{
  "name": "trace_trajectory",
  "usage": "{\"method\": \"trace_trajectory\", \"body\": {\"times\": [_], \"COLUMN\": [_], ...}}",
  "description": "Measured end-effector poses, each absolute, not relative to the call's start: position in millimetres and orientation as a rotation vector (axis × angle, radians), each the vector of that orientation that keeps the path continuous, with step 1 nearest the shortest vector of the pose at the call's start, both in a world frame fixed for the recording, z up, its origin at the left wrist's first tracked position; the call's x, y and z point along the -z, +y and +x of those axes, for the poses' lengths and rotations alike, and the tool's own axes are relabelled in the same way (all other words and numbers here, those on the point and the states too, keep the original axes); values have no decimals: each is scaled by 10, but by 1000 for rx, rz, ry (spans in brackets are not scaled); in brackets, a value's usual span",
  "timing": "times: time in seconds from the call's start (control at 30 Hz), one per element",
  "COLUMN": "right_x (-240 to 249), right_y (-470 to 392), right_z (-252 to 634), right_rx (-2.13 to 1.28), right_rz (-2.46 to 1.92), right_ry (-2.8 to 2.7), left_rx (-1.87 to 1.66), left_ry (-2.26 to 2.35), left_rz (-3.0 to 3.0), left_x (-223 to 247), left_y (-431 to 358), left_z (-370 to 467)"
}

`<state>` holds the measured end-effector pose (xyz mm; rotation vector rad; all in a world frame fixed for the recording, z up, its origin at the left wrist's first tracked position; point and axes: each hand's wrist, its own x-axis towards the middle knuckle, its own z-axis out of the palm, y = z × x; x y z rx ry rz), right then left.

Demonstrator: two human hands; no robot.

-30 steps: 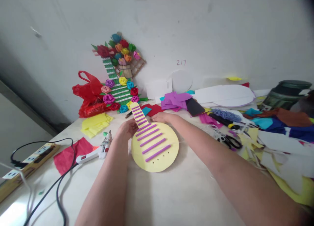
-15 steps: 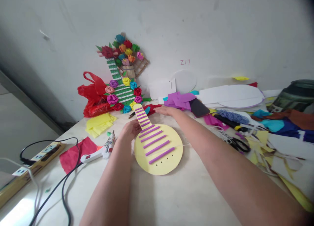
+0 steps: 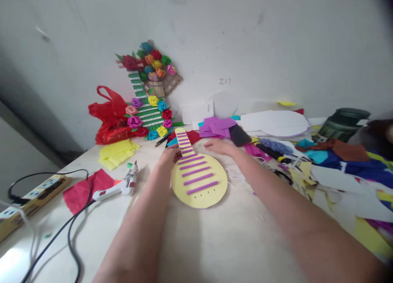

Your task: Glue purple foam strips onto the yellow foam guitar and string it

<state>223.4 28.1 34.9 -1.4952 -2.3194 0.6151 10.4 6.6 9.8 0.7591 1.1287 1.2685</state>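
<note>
A pale yellow card cutout [image 3: 201, 199], round with a narrow neck, lies on the table with purple strips across it and several small dark holes near its lower edge. My left hand [image 3: 171, 155] is closed on the left side of the neck, its fingers partly hidden. To the right of the neck, my right hand [image 3: 218, 146] rests low over the table with fingers stretched out and apart from the cutout. Thin white thread [image 3: 235, 174] lies by the cutout's right edge.
A white glue gun [image 3: 130, 180], red paper [image 3: 92, 189] and a power strip [image 3: 39, 197] are at the left. Behind stand a flower decoration [image 3: 150, 111] and a red bag [image 3: 112, 119]. Paper scraps, blue yarn [image 3: 276, 146] and a dark green jar [image 3: 342, 125] fill the right.
The cutout has turned a little, its neck now more upright. My right hand has moved slightly back toward me, away from the red paper. The view has shifted to the right.
</note>
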Motion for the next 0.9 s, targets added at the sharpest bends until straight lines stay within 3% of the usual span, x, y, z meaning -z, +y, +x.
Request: {"method": "trace_trajectory", "body": {"times": [0.53, 0.9], "right_x": [-285, -521], "right_y": [-122, -205], "right_z": [2555, 3377], "right_rx": [-688, -111], "right_rz": [-1599, -2098], "right_ry": [-2247, -1856], "left_rx": [-1325, -1275], "left_ry": [1161, 1480], "left_rz": [898, 1162], "left_x": [-151, -238], "left_y": [32, 168], "left_z": [423, 596]}}
